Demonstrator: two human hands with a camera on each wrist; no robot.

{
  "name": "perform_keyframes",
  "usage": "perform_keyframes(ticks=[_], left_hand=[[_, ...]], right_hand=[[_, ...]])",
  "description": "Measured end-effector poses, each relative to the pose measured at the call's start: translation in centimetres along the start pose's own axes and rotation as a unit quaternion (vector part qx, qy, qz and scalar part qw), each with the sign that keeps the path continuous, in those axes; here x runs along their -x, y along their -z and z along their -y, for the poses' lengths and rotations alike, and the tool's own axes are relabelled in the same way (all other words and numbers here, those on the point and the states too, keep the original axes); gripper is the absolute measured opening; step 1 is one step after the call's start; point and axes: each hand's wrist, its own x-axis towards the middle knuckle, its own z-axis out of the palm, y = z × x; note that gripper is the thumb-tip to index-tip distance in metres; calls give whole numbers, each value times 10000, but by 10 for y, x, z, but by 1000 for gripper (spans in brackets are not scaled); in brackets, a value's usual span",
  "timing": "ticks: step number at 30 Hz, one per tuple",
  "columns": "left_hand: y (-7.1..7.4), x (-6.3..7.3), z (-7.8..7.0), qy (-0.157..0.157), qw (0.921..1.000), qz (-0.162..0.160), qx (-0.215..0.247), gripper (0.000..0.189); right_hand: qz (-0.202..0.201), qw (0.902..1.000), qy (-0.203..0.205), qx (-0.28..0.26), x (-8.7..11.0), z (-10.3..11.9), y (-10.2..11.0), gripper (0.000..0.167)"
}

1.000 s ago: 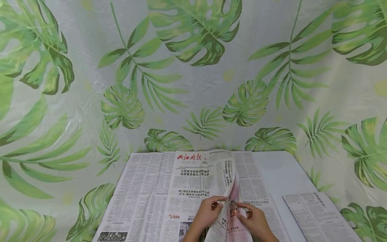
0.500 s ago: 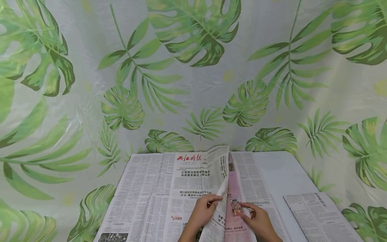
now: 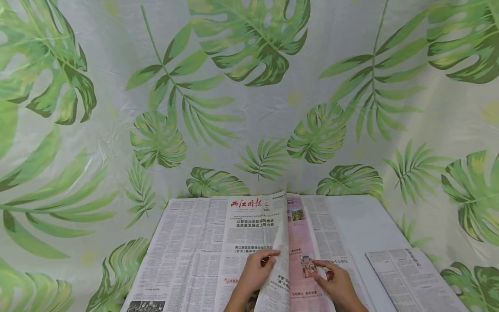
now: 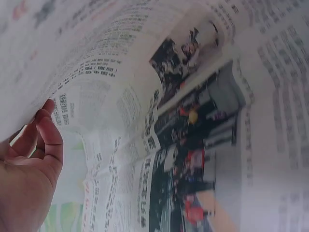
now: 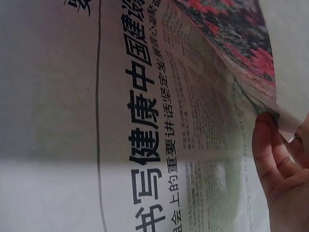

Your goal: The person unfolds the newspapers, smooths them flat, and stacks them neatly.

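A newspaper with a red masthead lies in the middle of the head view, its front leaf raised and curling over at the right edge. My left hand pinches that leaf's edge between thumb and fingers. To its right, a pink page with small colour photos shows beneath. The pink page's right edge is pinched by my right hand. In the left wrist view, curved printed sheets surround the left hand. A lifted sheet's edge sits between the fingers of the right hand in the right wrist view.
More newspaper sheets are spread at the left, and another printed sheet lies under the right side. A folded newspaper rests at the right on the white table. A leaf-patterned curtain hangs behind.
My left hand has moved left with the front leaf, parting it from the pink page, which now shows much more. The right hand has shifted slightly right.
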Motion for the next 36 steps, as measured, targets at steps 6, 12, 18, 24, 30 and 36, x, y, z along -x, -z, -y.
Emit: perform_keyframes(ticks=[6,12,18,24,30,36], left_hand=[[8,3,4,38,9999,-123,64,26],[14,6,6,162,9997,-150,71,26],[20,8,6,237,9996,-142,28,27],[25,10,10,231,9996,-151,-6,29],[31,13,13,281,9994,-195,-48,29],[39,15,13,270,9993,-198,-165,30]], right_hand=[[-66,10000,2,-3,-1,-2,2,44],[-56,10000,-8,-15,-1,-7,3,45],[9,10000,-51,-29,-2,-13,5,45],[-130,9999,51,26,-1,-14,6,43],[-186,9997,91,137,0,-12,9,43],[-71,9998,-73,148,1,-11,12,44]])
